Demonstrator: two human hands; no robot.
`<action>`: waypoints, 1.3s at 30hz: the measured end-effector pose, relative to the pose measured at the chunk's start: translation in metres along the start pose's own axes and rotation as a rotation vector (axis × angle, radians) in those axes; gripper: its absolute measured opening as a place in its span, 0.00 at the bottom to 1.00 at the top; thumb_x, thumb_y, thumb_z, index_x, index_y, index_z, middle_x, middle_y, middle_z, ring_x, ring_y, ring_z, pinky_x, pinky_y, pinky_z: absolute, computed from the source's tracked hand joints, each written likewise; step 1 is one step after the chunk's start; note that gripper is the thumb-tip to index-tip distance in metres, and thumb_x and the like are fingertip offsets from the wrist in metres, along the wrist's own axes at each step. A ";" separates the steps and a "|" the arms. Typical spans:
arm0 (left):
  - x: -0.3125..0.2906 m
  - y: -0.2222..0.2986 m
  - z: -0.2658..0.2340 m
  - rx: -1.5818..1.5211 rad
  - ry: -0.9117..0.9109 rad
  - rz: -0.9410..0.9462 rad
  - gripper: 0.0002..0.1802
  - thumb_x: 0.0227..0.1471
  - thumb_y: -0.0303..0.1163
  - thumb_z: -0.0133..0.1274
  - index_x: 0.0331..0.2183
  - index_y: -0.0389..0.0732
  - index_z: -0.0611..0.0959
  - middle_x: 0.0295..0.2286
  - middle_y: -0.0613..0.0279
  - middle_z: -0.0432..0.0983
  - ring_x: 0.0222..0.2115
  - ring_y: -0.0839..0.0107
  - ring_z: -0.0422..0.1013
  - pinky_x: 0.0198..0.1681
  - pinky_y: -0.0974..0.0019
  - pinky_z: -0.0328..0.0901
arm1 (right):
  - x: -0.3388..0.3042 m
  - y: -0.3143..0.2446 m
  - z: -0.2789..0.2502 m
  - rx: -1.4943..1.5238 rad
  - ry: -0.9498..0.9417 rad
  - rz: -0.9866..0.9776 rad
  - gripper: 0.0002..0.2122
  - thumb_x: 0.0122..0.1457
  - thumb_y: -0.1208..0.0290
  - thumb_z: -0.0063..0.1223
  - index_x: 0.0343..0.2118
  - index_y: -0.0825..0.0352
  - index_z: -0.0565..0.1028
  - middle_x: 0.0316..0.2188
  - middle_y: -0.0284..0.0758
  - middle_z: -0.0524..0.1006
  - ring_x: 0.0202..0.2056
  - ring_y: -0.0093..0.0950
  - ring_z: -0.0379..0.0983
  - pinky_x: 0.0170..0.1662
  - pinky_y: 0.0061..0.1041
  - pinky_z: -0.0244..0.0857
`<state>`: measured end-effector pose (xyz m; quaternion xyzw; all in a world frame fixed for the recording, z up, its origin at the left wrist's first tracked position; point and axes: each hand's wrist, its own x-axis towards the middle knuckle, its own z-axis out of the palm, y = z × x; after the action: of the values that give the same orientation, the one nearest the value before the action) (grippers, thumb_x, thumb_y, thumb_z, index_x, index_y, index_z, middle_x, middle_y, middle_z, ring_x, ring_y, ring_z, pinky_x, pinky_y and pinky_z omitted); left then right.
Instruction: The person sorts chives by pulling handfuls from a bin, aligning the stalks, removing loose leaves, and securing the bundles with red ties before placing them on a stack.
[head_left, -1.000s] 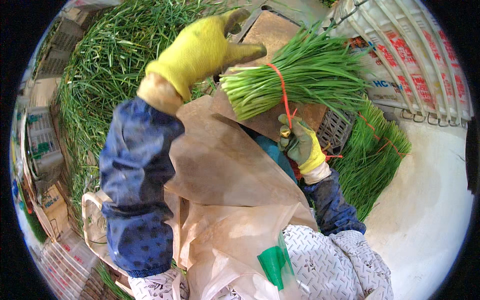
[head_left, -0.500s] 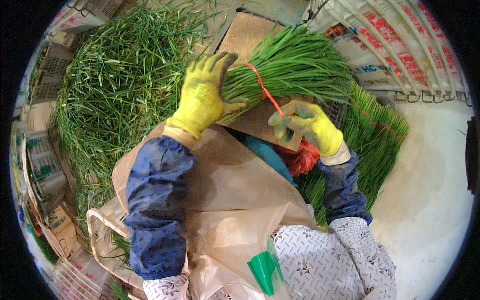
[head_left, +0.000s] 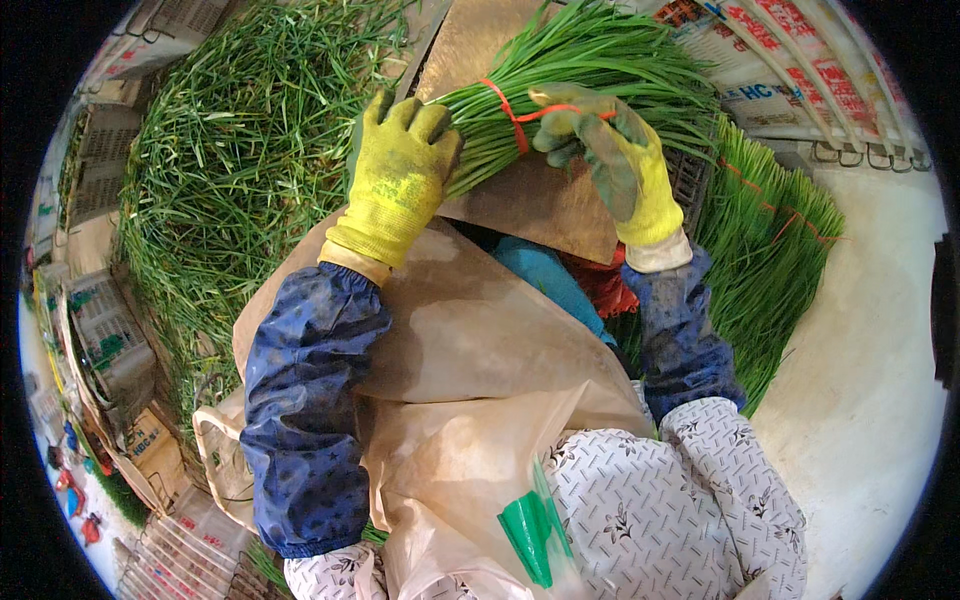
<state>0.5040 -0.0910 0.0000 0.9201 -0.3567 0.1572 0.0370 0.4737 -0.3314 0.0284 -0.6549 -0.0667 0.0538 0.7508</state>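
Observation:
A bundle of long green chives [head_left: 610,60] lies slanting across a brown board [head_left: 530,215], its leaf tips to the right. My left hand [head_left: 395,180], in a yellow glove with a darker coating, curls over the stem ends with its fingers bent. Around the stems runs a red tie strip [head_left: 517,130]. Its free end stretches to my right hand [head_left: 625,165], gloved alike, which pinches it just above the near side of the bundle. Part of the stems is hidden behind the left glove.
A big heap of loose green leaves [head_left: 240,150] spreads on the left. Tied bundles [head_left: 770,230] are stacked at the right beside a pale surface [head_left: 850,330]. Red strips [head_left: 605,285] lie below the board. A beige apron [head_left: 460,330] covers my lap.
My left hand has gone from spread fingers beside the stems to curling over their ends. My right hand has moved up and away from me, bringing the strip's end alongside the bundle.

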 end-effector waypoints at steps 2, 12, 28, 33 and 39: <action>0.001 0.000 -0.006 -0.053 0.038 -0.053 0.15 0.41 0.38 0.60 0.34 0.45 0.81 0.41 0.62 0.73 0.44 0.57 0.68 0.53 0.48 0.57 | 0.009 0.018 -0.004 0.110 -0.023 -0.006 0.18 0.64 0.60 0.45 0.45 0.72 0.73 0.35 0.39 0.79 0.36 0.28 0.74 0.40 0.26 0.69; 0.008 -0.012 -0.004 0.104 -0.033 0.098 0.11 0.43 0.37 0.58 0.32 0.45 0.80 0.34 0.63 0.73 0.38 0.59 0.70 0.48 0.50 0.61 | 0.036 0.052 -0.002 0.328 -0.046 -0.023 0.16 0.65 0.62 0.44 0.44 0.71 0.74 0.37 0.39 0.78 0.37 0.31 0.77 0.40 0.31 0.72; 0.018 0.006 -0.060 -0.119 -0.381 -0.252 0.22 0.38 0.44 0.64 0.34 0.41 0.81 0.30 0.58 0.75 0.33 0.58 0.73 0.37 0.59 0.66 | 0.039 0.060 -0.026 0.646 -0.080 0.146 0.17 0.63 0.56 0.42 0.39 0.68 0.72 0.41 0.43 0.77 0.30 0.29 0.75 0.35 0.29 0.72; 0.041 0.034 -0.021 0.198 -0.112 -0.189 0.48 0.34 0.51 0.65 0.57 0.42 0.67 0.48 0.55 0.68 0.47 0.53 0.65 0.50 0.48 0.59 | 0.035 0.027 0.016 0.269 -0.063 0.030 0.19 0.59 0.50 0.47 0.28 0.65 0.68 0.17 0.30 0.67 0.16 0.24 0.63 0.21 0.20 0.57; 0.055 0.027 -0.023 -0.021 -0.307 -0.219 0.49 0.35 0.47 0.63 0.58 0.43 0.65 0.50 0.55 0.67 0.50 0.52 0.63 0.57 0.49 0.54 | 0.020 -0.031 0.047 0.358 0.206 0.127 0.09 0.61 0.69 0.45 0.25 0.66 0.69 0.16 0.30 0.67 0.16 0.20 0.61 0.19 0.18 0.55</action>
<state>0.5181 -0.1426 0.0385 0.9663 -0.2574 0.0060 0.0087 0.4848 -0.2869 0.0656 -0.5159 0.0624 0.0446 0.8532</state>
